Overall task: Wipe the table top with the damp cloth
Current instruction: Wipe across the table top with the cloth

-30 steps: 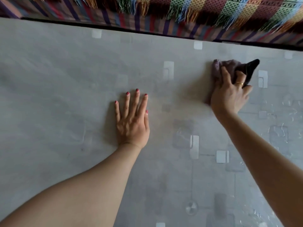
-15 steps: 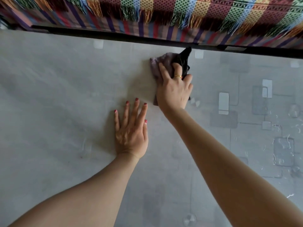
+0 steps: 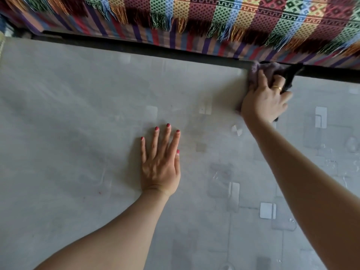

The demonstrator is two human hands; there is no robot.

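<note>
The grey table top (image 3: 68, 117) with its faint square pattern fills most of the view. Near the middle, the left hand (image 3: 158, 166) lies flat on it, palm down, fingers straight and slightly spread, red nails, holding nothing. Further right and far back, the right hand (image 3: 265, 98) presses down on the damp cloth (image 3: 272, 70), fingers bent over the bunched purple-and-black fabric, gold ring (image 3: 277, 87) showing. The cloth sits right at the table's far edge. Beyond that edge hangs a colourful striped woven blanket (image 3: 214, 16) with fringe.
</note>
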